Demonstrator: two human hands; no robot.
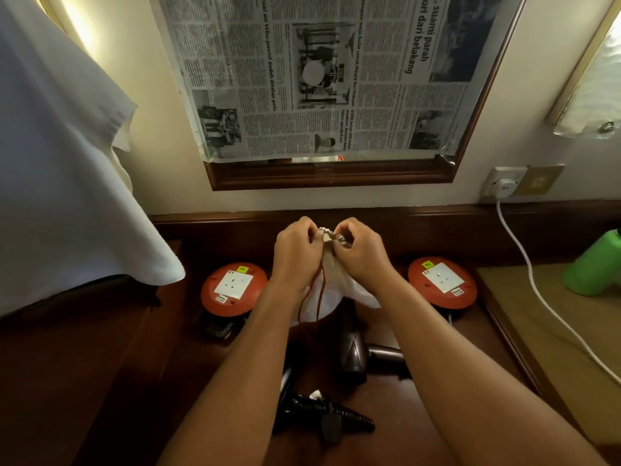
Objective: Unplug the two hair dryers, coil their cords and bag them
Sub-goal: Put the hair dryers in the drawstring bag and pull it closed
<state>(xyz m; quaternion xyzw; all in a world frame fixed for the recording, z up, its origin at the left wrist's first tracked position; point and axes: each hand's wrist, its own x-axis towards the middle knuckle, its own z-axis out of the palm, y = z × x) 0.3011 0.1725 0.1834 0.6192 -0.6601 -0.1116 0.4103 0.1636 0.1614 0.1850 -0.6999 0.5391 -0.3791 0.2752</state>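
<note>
With my left hand (295, 253) and right hand (361, 253) pinching the gathered mouth of the white bag (331, 284), I pull evenly apart, keeping the red drawstring (319, 290) free.

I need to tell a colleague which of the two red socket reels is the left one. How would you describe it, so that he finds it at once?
Start from the newspaper-covered mirror on the wall and look down to the dark wooden desk. Two round red socket reels lie there, either side of the hands. The left reel lies just under the hanging white cloth, while the right reel lies nearer the white wall cable.
</note>
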